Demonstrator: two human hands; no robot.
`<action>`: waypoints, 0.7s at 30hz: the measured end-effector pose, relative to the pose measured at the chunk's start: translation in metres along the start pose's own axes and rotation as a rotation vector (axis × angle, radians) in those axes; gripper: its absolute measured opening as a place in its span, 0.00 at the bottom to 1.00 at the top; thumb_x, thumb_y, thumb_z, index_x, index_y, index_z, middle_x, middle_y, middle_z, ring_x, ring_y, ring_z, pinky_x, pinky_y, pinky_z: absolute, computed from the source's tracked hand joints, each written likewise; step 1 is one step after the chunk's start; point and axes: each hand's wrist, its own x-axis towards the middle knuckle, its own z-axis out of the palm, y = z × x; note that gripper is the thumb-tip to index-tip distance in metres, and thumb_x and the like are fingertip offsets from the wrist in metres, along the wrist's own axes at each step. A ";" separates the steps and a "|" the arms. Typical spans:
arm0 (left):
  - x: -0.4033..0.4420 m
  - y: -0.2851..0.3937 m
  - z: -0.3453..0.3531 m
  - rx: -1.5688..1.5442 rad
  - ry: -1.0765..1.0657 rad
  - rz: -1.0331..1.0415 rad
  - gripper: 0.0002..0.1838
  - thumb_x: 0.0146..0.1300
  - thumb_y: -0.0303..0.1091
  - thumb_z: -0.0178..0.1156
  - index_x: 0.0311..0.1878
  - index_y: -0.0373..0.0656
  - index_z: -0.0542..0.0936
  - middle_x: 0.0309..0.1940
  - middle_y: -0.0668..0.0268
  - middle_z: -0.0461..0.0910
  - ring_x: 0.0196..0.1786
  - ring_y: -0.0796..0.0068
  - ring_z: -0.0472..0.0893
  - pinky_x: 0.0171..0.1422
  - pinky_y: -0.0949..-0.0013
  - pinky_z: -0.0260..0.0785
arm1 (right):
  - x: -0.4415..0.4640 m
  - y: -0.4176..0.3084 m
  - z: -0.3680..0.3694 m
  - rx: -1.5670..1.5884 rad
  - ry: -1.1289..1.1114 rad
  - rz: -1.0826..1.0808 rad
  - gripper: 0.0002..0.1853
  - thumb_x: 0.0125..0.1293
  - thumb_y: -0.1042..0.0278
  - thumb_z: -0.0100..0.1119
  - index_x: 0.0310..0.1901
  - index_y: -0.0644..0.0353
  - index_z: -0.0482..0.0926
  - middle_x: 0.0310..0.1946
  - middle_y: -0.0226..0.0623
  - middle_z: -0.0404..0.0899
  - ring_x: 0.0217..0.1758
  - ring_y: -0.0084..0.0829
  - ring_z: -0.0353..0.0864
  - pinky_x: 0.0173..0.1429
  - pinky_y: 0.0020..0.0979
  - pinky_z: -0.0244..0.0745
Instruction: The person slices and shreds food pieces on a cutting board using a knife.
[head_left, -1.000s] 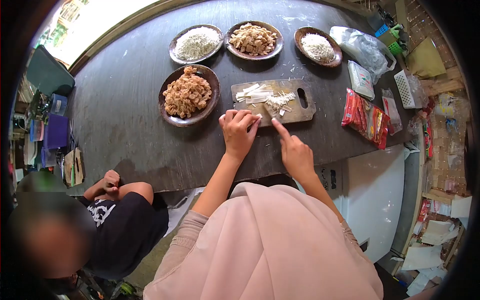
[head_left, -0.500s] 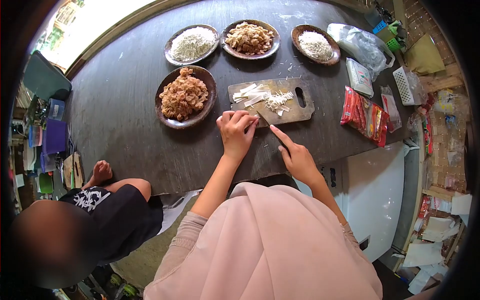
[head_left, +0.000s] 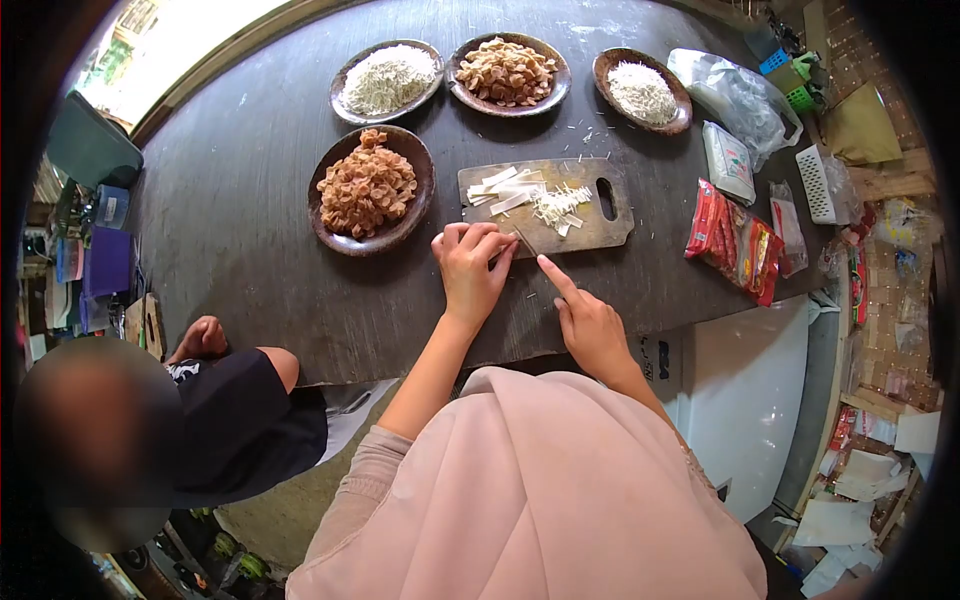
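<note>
My left hand [head_left: 473,268] is closed at the near edge of the wooden cutting board [head_left: 585,232]. Its fingertips pin a small pale piece there, mostly hidden under them. In my right hand [head_left: 592,328] is a knife [head_left: 526,241], index finger stretched along its back, the tip beside my left fingertips. Most of the handle is covered by the palm. On the board lie flat pale strips [head_left: 512,190] at the left and a heap of thin cut slivers [head_left: 560,208] near the handle hole.
Brown plates hold white shreds [head_left: 388,82], tan chips [head_left: 507,72], more white shreds [head_left: 642,93] and reddish-brown curled pieces [head_left: 368,190]. At right lie a clear plastic bag [head_left: 735,100], a white packet [head_left: 729,162] and red packets [head_left: 735,240]. Another person [head_left: 245,430] sits at left.
The knife and my right hand have shifted slightly at the board's near edge; my left hand stays put. The person at left has changed posture. The view has moved a little.
</note>
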 end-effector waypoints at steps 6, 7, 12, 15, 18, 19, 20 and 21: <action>0.000 0.000 -0.001 0.017 0.003 0.007 0.07 0.56 0.34 0.75 0.38 0.51 0.89 0.42 0.75 0.85 0.51 0.68 0.76 0.58 0.59 0.60 | 0.002 0.001 -0.005 -0.021 -0.024 -0.017 0.37 0.74 0.69 0.54 0.80 0.27 0.57 0.26 0.46 0.79 0.29 0.54 0.83 0.38 0.54 0.80; 0.000 0.000 -0.001 0.018 -0.003 0.006 0.07 0.56 0.34 0.75 0.38 0.51 0.89 0.42 0.75 0.85 0.51 0.68 0.76 0.58 0.59 0.60 | 0.002 0.001 -0.005 -0.032 -0.042 -0.008 0.37 0.74 0.69 0.54 0.80 0.27 0.56 0.26 0.46 0.78 0.28 0.53 0.83 0.37 0.54 0.80; 0.000 0.000 -0.002 0.008 -0.004 -0.001 0.07 0.56 0.34 0.75 0.38 0.51 0.89 0.42 0.74 0.85 0.50 0.68 0.76 0.58 0.59 0.60 | 0.000 0.003 0.000 -0.025 -0.011 -0.028 0.38 0.74 0.69 0.55 0.80 0.27 0.56 0.24 0.45 0.77 0.27 0.52 0.83 0.36 0.53 0.80; 0.002 0.000 -0.002 0.007 -0.004 0.005 0.07 0.56 0.34 0.75 0.38 0.51 0.89 0.42 0.74 0.85 0.50 0.68 0.76 0.58 0.59 0.60 | 0.000 0.004 0.002 -0.053 0.005 -0.033 0.38 0.73 0.69 0.55 0.81 0.27 0.56 0.24 0.44 0.77 0.26 0.51 0.83 0.35 0.53 0.81; 0.000 0.000 -0.003 0.006 -0.004 0.007 0.07 0.55 0.34 0.75 0.39 0.51 0.89 0.42 0.74 0.85 0.50 0.68 0.76 0.58 0.59 0.60 | 0.000 0.003 0.004 -0.087 0.005 -0.028 0.39 0.73 0.69 0.56 0.81 0.26 0.55 0.24 0.44 0.76 0.25 0.51 0.82 0.33 0.52 0.81; 0.001 0.000 -0.003 0.005 -0.004 0.007 0.08 0.55 0.34 0.75 0.39 0.51 0.89 0.42 0.74 0.85 0.50 0.68 0.76 0.58 0.59 0.60 | 0.000 0.003 0.004 -0.089 0.010 -0.034 0.39 0.73 0.69 0.56 0.81 0.26 0.55 0.24 0.44 0.76 0.24 0.50 0.82 0.33 0.52 0.81; 0.001 0.000 -0.003 0.004 -0.003 0.011 0.08 0.55 0.34 0.75 0.39 0.51 0.89 0.42 0.74 0.85 0.50 0.68 0.76 0.58 0.59 0.60 | 0.000 0.003 0.004 -0.090 0.014 -0.034 0.39 0.73 0.69 0.56 0.81 0.26 0.55 0.24 0.44 0.76 0.24 0.50 0.82 0.33 0.52 0.81; 0.001 0.000 -0.002 0.004 -0.009 0.006 0.08 0.55 0.34 0.75 0.39 0.51 0.89 0.42 0.74 0.85 0.50 0.68 0.76 0.58 0.59 0.60 | 0.000 0.003 0.003 -0.095 0.014 -0.034 0.39 0.73 0.69 0.56 0.81 0.25 0.55 0.24 0.44 0.76 0.24 0.50 0.82 0.33 0.52 0.81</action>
